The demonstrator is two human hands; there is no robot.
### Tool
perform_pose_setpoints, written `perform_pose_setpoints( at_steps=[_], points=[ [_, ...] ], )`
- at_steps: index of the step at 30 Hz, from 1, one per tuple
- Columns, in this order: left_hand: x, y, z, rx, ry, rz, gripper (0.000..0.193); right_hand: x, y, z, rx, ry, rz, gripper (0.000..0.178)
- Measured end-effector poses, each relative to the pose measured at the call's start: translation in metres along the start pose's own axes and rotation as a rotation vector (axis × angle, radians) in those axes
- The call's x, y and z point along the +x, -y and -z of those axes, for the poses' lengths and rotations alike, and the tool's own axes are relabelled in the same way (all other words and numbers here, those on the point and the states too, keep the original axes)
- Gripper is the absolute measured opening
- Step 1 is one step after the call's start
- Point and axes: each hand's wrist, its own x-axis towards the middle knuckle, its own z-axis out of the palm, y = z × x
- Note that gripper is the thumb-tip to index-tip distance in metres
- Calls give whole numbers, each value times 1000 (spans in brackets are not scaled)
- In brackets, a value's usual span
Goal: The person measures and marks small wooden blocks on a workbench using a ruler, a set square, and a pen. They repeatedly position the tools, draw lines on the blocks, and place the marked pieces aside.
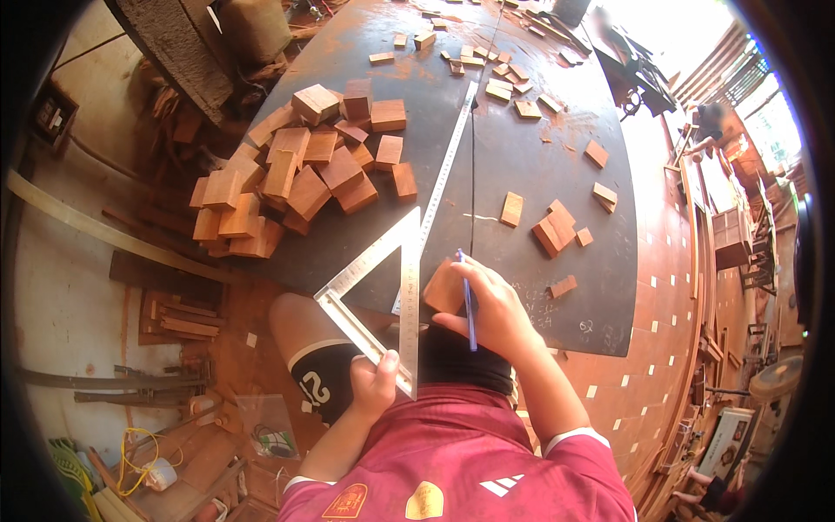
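My left hand (374, 383) is closed round the lower corner of a metal triangular square (409, 304) with graduated edges, which it holds up over the near edge of the dark table (539, 157). In my right hand (496, 309) are a blue pen (470, 313) and a reddish wooden block (442, 283); the thumb presses on the block and the pen stands along the fingers. Between the hands and the far side, a long steel ruler (448, 161) lies on the tabletop, its near part passing behind the square.
A heap of wooden blocks (309, 178) covers the table's left side. Loose offcuts are scattered at the far end, and a larger block (554, 230) lies to the right. Chalk-like marks show near the right corner. Timber and tools line the tiled floor (639, 348).
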Motion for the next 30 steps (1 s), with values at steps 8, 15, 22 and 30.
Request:
perform_pose_setpoints(
  at_steps=[8, 15, 22, 30],
  points=[
    [4, -17, -6, 49, 7, -55, 43, -8, 15, -19, 121, -317, -210, 44],
    [7, -19, -6, 73, 132, -74, 44, -11, -1, -14, 339, -417, -198, 21],
    [9, -14, -7, 140, 196, -99, 36, -14, 0, 2, 553, -260, -330, 13],
    [10, -11, -3, 174, 170, -128, 39, -2, -12, -3, 685, -166, -304, 9]
  ],
)
